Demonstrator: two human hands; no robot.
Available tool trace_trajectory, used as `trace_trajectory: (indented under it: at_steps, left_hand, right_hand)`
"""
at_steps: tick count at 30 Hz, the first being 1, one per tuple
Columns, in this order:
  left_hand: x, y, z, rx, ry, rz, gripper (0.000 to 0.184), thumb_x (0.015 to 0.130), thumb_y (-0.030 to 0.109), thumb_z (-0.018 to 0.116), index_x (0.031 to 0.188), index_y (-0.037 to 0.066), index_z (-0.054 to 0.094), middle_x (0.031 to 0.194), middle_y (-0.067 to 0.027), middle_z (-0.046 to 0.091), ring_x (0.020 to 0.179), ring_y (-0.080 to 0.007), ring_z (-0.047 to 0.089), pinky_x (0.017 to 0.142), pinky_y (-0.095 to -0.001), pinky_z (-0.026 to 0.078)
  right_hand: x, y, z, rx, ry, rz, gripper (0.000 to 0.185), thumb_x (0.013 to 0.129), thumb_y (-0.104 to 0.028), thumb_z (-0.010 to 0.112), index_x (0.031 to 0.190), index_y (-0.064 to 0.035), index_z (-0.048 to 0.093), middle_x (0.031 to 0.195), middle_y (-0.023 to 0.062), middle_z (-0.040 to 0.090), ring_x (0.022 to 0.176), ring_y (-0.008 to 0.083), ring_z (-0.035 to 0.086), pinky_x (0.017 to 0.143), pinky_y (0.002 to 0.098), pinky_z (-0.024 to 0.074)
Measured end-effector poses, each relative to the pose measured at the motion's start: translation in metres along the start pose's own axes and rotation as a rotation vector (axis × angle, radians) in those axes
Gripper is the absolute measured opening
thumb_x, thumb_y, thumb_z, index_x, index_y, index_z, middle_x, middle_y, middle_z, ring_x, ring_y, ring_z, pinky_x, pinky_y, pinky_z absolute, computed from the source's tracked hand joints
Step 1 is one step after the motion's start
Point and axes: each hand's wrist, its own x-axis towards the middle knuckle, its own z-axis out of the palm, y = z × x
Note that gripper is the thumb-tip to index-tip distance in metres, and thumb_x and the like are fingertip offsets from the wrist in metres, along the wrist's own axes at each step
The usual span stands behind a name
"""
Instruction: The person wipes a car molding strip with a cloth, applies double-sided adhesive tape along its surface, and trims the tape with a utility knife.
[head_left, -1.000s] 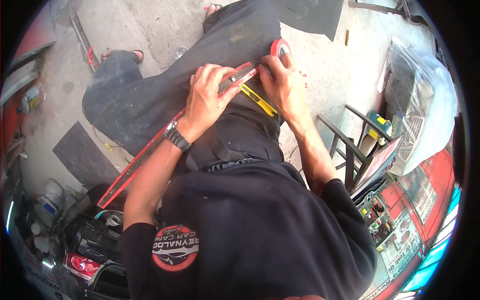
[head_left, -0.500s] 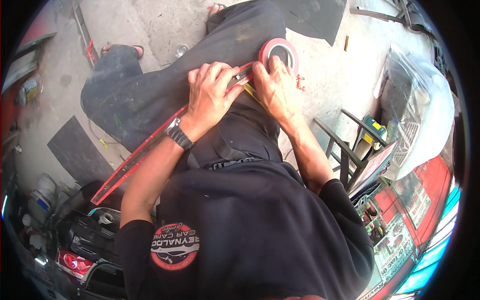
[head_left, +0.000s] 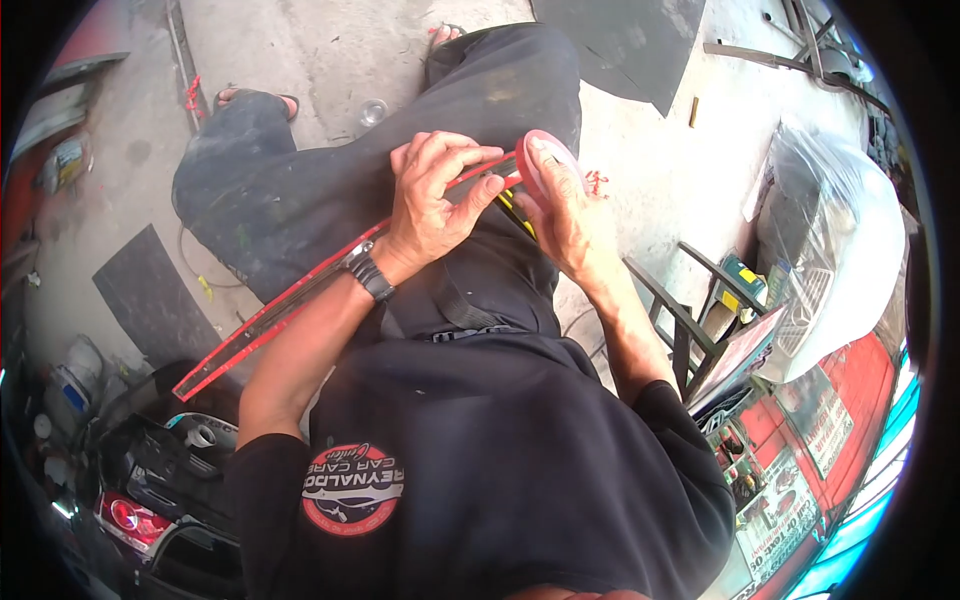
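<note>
A long narrow trim strip with red edges (head_left: 270, 322) lies diagonally across my lap, from below my left forearm up to the tape roll. My left hand (head_left: 435, 200), with a black watch on the wrist, grips the strip near its upper end between thumb and fingers. In my right hand (head_left: 570, 225) is a roll of red tape (head_left: 533, 147), tilted, with the thumb on its face, right at the strip's end. Part of a yellow cutter (head_left: 516, 214) shows on my lap between the hands, its lower end near my right wrist.
Black sheets (head_left: 155, 295) lie on the concrete floor at left and at the top. At right are a dark metal frame (head_left: 690, 320), a plastic-wrapped bumper (head_left: 850, 250) and a green container (head_left: 742, 282). A tail light (head_left: 135, 518) is at lower left.
The tape roll has tilted and come down to the strip's end with my right hand, covering more of the cutter. My left thumb and forefinger have spread slightly along the strip.
</note>
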Motion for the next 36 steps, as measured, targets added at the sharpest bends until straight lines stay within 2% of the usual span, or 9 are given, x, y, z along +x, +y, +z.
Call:
trace_trajectory:
  at_steps: [2,5,12,15,18,23,27,32,36]
  left_hand:
    - [0.002,0.002,0.0,0.005,0.005,0.02,0.03,0.093,0.035,0.077,0.112,0.012,0.077,0.105,-0.0026,0.069,0.099,-0.0216,0.063,0.095,-0.0369,0.04]
    - [0.003,0.002,0.002,0.005,0.017,0.024,0.028,0.088,0.029,0.082,0.108,0.011,0.079,0.102,-0.0001,0.07,0.098,-0.02,0.063,0.093,-0.0359,0.04]
    - [-0.004,-0.008,0.007,-0.068,-0.005,-0.03,0.013,0.085,0.022,0.084,0.094,0.015,0.077,0.099,0.0049,0.068,0.096,-0.0165,0.062,0.09,-0.036,0.039]
    - [-0.003,-0.006,0.012,-0.191,-0.018,-0.15,0.014,0.085,0.019,0.084,0.093,0.014,0.075,0.097,0.0028,0.069,0.096,-0.0183,0.063,0.089,-0.0382,0.041]
    - [-0.004,-0.008,0.01,-0.189,-0.055,-0.083,0.016,0.088,0.013,0.081,0.1,0.005,0.073,0.099,-0.0057,0.07,0.097,-0.0235,0.067,0.086,-0.0379,0.051]
    - [-0.004,-0.011,0.006,-0.315,-0.103,-0.123,0.015,0.09,0.01,0.079,0.101,0.002,0.072,0.098,-0.0073,0.07,0.095,-0.0229,0.067,0.085,-0.0362,0.052]
    - [-0.004,-0.01,0.008,-0.414,-0.124,-0.165,0.01,0.092,0.007,0.075,0.097,0.001,0.069,0.095,-0.0079,0.069,0.091,-0.0238,0.067,0.083,-0.0355,0.052]
    - [-0.009,-0.012,0.01,-0.207,-0.151,-0.062,0.009,0.098,0.012,0.066,0.098,0.005,0.061,0.098,-0.0056,0.064,0.095,-0.0247,0.063,0.09,-0.0383,0.044]
    - [-0.011,-0.008,0.009,-0.125,-0.196,-0.023,0.009,0.099,0.016,0.063,0.102,0.009,0.058,0.103,-0.004,0.061,0.101,-0.0231,0.06,0.095,-0.0396,0.037]
  right_hand:
    - [-0.002,-0.002,0.002,0.022,0.038,-0.018,0.07,0.091,-0.02,0.078,0.152,-0.0093,0.047,0.119,0.0187,0.072,0.093,0.0352,0.075,0.075,0.042,0.0608]
    - [-0.011,-0.002,0.003,0.035,-0.174,0.106,0.078,0.083,-0.017,0.087,0.147,0.0033,0.046,0.137,0.0231,0.064,0.108,0.0409,0.072,0.089,0.0454,0.0612]
    - [-0.006,-0.008,0.0,0.038,-0.23,0.121,0.079,0.085,-0.022,0.085,0.149,0.0002,0.046,0.132,0.0226,0.066,0.104,0.0372,0.074,0.085,0.0439,0.0612]
    - [-0.008,-0.008,-0.002,0.06,-0.241,0.138,0.077,0.086,-0.024,0.084,0.149,-0.0017,0.047,0.131,0.0216,0.067,0.101,0.0363,0.075,0.083,0.0435,0.0609]
    - [-0.012,-0.003,-0.001,0.065,-0.197,0.151,0.075,0.086,-0.024,0.084,0.149,-0.0024,0.048,0.13,0.0207,0.067,0.098,0.0358,0.075,0.082,0.043,0.0608]
    - [-0.011,-0.004,-0.001,0.049,-0.227,0.183,0.073,0.086,-0.023,0.084,0.148,-0.0022,0.05,0.129,0.0203,0.068,0.097,0.0345,0.075,0.081,0.0427,0.0604]
    - [-0.011,-0.005,-0.001,0.076,-0.211,0.161,0.072,0.087,-0.023,0.084,0.148,-0.0048,0.05,0.119,0.02,0.072,0.096,0.0343,0.076,0.08,0.0427,0.0597]
    - [-0.007,-0.01,-0.003,0.028,-0.196,0.13,0.065,0.089,-0.027,0.081,0.145,-0.0065,0.053,0.101,0.0192,0.075,0.091,0.0351,0.075,0.077,0.0415,0.0595]
    - [0.001,-0.022,-0.009,-0.125,-0.162,0.287,0.044,0.094,-0.024,0.076,0.133,-0.0094,0.062,0.093,0.0176,0.074,0.086,0.0337,0.074,0.072,0.0415,0.0587]
